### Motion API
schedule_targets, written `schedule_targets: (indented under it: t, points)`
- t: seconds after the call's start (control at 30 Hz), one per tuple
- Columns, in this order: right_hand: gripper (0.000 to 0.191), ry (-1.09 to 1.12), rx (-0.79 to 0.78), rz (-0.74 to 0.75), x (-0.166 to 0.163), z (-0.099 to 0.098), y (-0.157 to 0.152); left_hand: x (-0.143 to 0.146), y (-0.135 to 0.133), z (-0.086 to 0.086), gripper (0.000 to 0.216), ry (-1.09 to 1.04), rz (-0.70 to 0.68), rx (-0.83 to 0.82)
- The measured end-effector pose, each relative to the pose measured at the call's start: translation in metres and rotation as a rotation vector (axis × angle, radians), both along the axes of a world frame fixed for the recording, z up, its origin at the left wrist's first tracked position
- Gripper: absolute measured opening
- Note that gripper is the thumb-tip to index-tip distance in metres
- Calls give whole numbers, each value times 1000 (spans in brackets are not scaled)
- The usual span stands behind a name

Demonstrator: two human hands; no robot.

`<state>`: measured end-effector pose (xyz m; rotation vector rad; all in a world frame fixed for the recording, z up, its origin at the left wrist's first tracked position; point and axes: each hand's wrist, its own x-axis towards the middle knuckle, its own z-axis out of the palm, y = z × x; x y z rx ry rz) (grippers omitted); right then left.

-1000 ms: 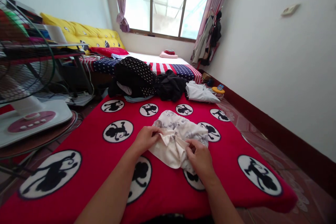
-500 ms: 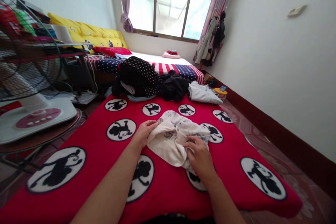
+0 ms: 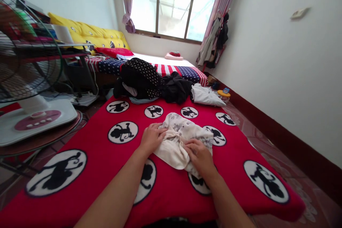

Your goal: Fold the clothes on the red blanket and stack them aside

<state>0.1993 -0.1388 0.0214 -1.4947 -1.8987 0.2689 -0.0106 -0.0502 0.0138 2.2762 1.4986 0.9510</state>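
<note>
A crumpled off-white garment [image 3: 175, 151] with a grey floral print lies on a red blanket [image 3: 187, 206] patterned with black monkeys in white circles. My left hand [image 3: 153, 137] rests on the garment's left edge, its fingers stretched over the fabric and pointing right. On the other side, my right hand [image 3: 199, 155] has its fingers bent and together on the cloth, pinching a fold near the middle. The undersides of the fingers are hidden. Part of the garment's right side lies under the right hand.
Dark clothes [image 3: 141, 78] are heaped at the blanket's far edge, beside a folded white garment [image 3: 206, 95]. A fan [image 3: 34, 114] stands on a round stool to the left. Behind is a bed [image 3: 149, 57] under the window; a wall [image 3: 294, 78] runs along the right.
My left hand has shifted inward and laid its fingers over the garment's left edge, pushing that side right. My right hand has moved slightly left and gathered a fold.
</note>
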Motion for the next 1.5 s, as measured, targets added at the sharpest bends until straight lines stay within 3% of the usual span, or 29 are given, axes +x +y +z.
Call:
schedule_targets:
  t: [0.07,0.13,0.23,0.37,0.53,0.67,0.8,0.87,0.93,1.07,1.17,1.27,1.33,1.43,1.5]
  points:
    - [23,-11,-42,-53,10,2,8,-2,3,-3,21,13,79,-36]
    - [21,-5,19,-128,22,9,20,-5,3,-2,22,-21,186,-34]
    - [20,40,79,-255,42,20,51,-12,-1,7,39,-21,342,-107]
    - [22,99,-202,-252,63,23,100,-20,-5,18,49,69,395,-292]
    - [16,158,-540,-61,74,29,136,-20,-5,20,41,118,200,-343]
    - [23,213,-728,73,77,42,136,-13,-8,14,35,-297,0,-439]
    - [26,332,-759,158,81,50,115,-12,-10,13,46,-706,-109,-704]
    - [25,396,-725,167,80,49,100,-17,-4,24,46,-752,-193,-763]
    - [24,504,-657,124,74,45,83,-21,11,44,43,-716,-253,-767]
    - [27,1091,-419,-71,30,31,47,-17,67,99,38,-538,-287,-629]
    - [31,1504,-337,-171,-18,15,16,-1,107,120,38,-363,-128,-311]
    - [38,1683,-481,-179,-46,2,-16,12,119,111,47,-206,-5,-84]
    - [41,1685,-593,-140,-44,-1,-34,14,104,94,47,-137,-11,9]
    - [40,1428,-705,-61,-21,7,-49,12,51,66,31,-131,-60,124]
    - [34,1120,-600,-19,-4,16,-49,12,5,51,30,-174,-125,140]
